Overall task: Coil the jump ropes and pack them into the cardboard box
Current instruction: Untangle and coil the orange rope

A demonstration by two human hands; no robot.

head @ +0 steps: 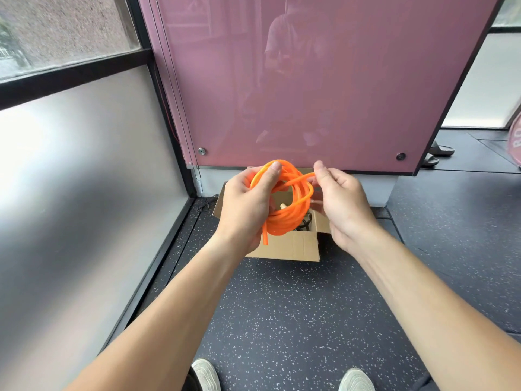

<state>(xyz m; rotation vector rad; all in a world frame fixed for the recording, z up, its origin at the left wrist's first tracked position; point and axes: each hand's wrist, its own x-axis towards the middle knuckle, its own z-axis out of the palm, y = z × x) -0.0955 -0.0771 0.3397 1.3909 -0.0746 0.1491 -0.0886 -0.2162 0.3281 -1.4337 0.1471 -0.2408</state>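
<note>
An orange jump rope (pixel 293 213) is wound into a coil of several loops, held in the air above an open cardboard box (pixel 293 246) on the floor. My left hand (pixel 248 204) grips the coil's left side, thumb over its top, and a short rope end hangs below the palm. My right hand (pixel 341 198) pinches a single strand that crosses the top of the coil. Through the coil I see a black cord and a pale handle inside the box.
A pink glass panel (pixel 310 80) stands right behind the box, and a frosted glass wall (pixel 84 193) closes the left side. Dark speckled floor (pixel 296 306) stretches toward my two shoes at the bottom edge. Dark sandals (pixel 439 153) lie at the far right.
</note>
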